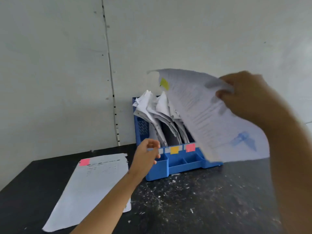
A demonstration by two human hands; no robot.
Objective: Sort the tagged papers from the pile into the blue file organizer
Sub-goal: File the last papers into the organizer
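Observation:
My right hand [248,97] pinches the top edge of a printed sheet [207,119] that carries a yellow tag [164,83] and hangs tilted above the right side of the blue file organizer [179,164]. The organizer's slots hold several curled white papers [152,107]; a yellow label [174,150] and a pink label [190,147] mark its front. My left hand [146,154] hovers at the organizer's front left corner, fingers loosely curled, holding nothing. The pile [91,188] lies flat on the left, its top sheet bearing a pink tag [84,162].
The black tabletop [202,200] is speckled with white paper scraps in front of the organizer. A white wall [50,65] with a vertical seam stands directly behind the table. My left forearm crosses over the pile's right edge.

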